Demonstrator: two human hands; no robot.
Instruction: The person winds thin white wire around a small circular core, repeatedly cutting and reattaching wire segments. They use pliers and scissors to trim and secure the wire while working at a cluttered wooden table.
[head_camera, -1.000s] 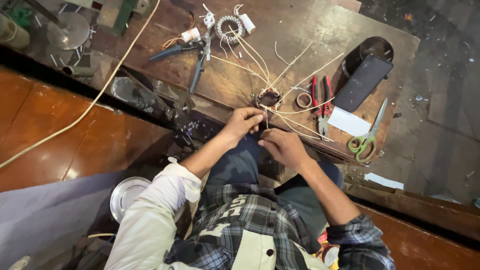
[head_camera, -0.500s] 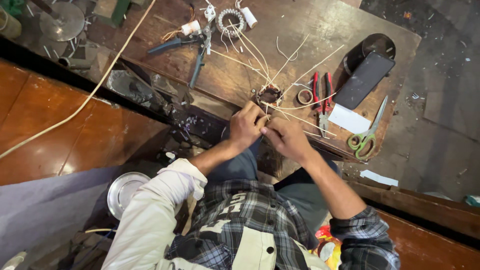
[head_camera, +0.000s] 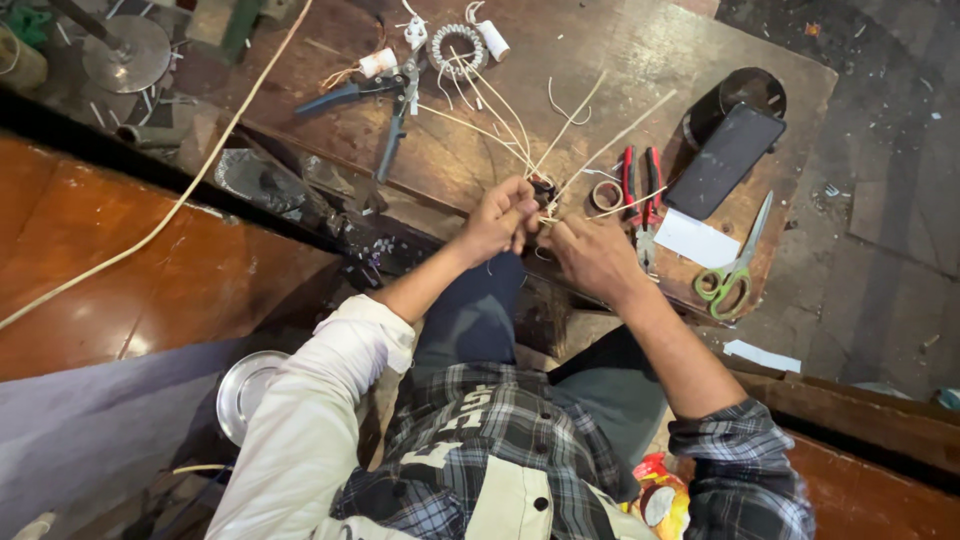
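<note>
Wooden boards, reddish and worn, run under us on both sides, and a scarred brown workbench (head_camera: 640, 60) fills the upper part of the view. Nearest to us we see our own checked shirt (head_camera: 500, 440) and, at the lower left, a round metal lid (head_camera: 240, 395) on the floor.

Just past our knees, at the near edge of the bench, our left hand (head_camera: 497, 218) and right hand (head_camera: 592, 255) meet. The left hand's fingers are curled tight and pinch the pale wire leads (head_camera: 560, 135) where they gather at a small dark coil (head_camera: 543, 190); the coil sits on the bench, touching the fingertips. The right hand's fingers are bent inward too, thumb and forefinger closed on the lead ends just beside the left hand, though we cannot tell how many strands each hand grips.

Right of our hands lie red-handled pliers (head_camera: 640, 190), a small ring of tape (head_camera: 605, 195) beside them, a white slip of paper (head_camera: 697, 240) and green-handled scissors (head_camera: 735, 260). Beyond these a black phone (head_camera: 725, 160) leans over a dark round tin (head_camera: 750, 90).

Farther off, the leads fan out toward a toothed winding ring (head_camera: 457, 45), with blue-handled pliers (head_camera: 380, 100) at its left. A cream cable (head_camera: 180, 200) trails away across the boards.
</note>
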